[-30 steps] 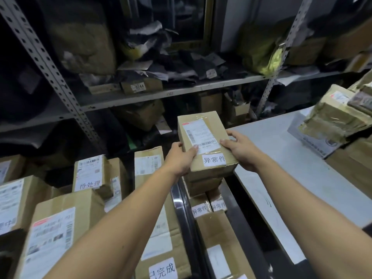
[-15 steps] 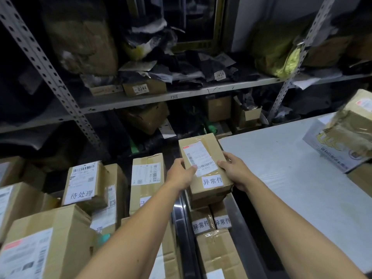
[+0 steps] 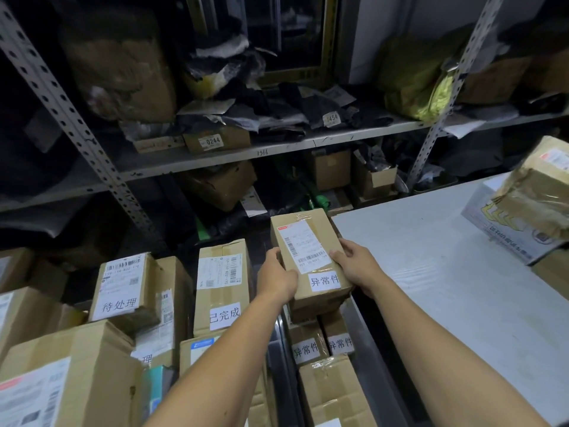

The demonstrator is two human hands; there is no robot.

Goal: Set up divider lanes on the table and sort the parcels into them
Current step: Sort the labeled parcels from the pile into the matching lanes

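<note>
1. Parcel (image 3: pixel 309 257): a brown carton with a shipping label and a white tag reading 异常件, which we hold from both sides, resting on top of other cartons in the lane between the black divider (image 3: pixel 278 362) and the counter (image 3: pixel 431 272).
2. Our left hand (image 3: pixel 277 280) grips the parcel's left edge, fingers curled over it.
3. Our right hand (image 3: pixel 357 268) grasps the right edge, thumb on the top face by the label.
4. Beneath and in front of the parcel lie more 异常件 cartons (image 3: pixel 323 346) in the same lane.
5. Left of the divider we see a 已完成 carton (image 3: pixel 223 288) standing upright, and further left a 待处理 carton (image 3: pixel 123 288) among other boxes.
6. On the white counter, at its far right, a white box (image 3: pixel 505 232) sits under a taped brown bundle (image 3: pixel 535 192).
7. Behind everything a metal shelf (image 3: pixel 277 149) carries bags, papers and small boxes.
</note>
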